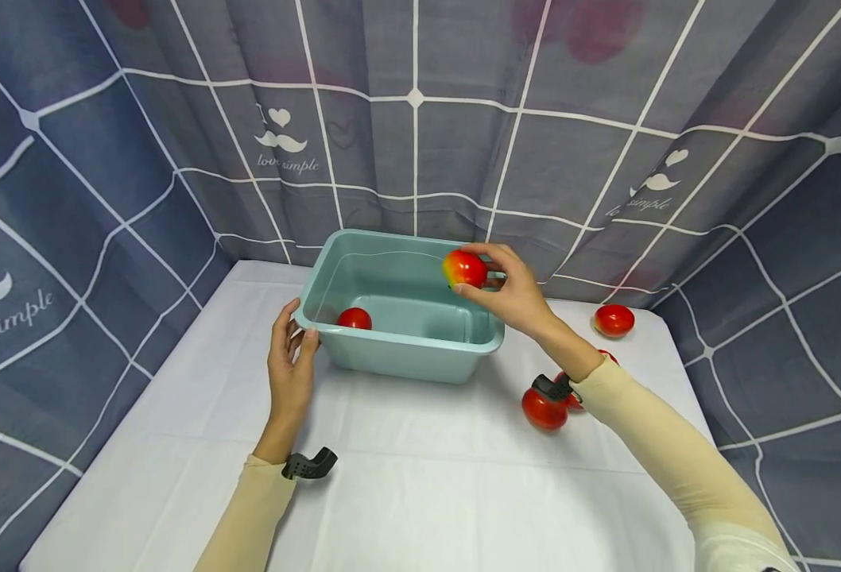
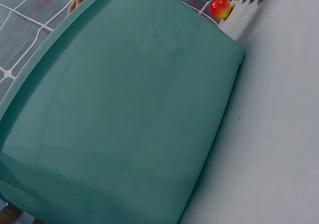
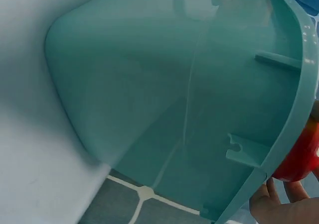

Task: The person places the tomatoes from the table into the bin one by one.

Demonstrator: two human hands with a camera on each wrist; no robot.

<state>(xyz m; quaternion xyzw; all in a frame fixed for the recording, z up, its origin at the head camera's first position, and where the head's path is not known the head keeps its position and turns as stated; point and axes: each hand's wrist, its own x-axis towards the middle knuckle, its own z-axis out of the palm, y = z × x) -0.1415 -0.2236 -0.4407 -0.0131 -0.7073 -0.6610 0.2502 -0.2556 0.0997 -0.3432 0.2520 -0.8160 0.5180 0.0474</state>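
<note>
A teal plastic basin (image 1: pixel 406 361) stands on the white table, with one red fruit (image 1: pixel 354 318) inside at its left end. My left hand (image 1: pixel 292 369) grips the basin's front left corner at the rim, thumb on the front side. Above the right end of the basin, my right hand (image 1: pixel 509 290) holds a glossy red-and-yellow apple (image 1: pixel 465 268) between thumb and fingers. In the right wrist view, the held apple (image 3: pixel 301 157) shows partly behind the basin rim. The left wrist view is mostly filled by the basin wall (image 2: pixel 124 104).
On the table (image 1: pixel 406 492) to the right lie several more red fruits, one near the back edge (image 1: pixel 614 321) and another (image 1: pixel 544 408) beneath the right wrist, partly hiding others. A grey checked curtain (image 1: pixel 363 143) encloses the table at the back and sides.
</note>
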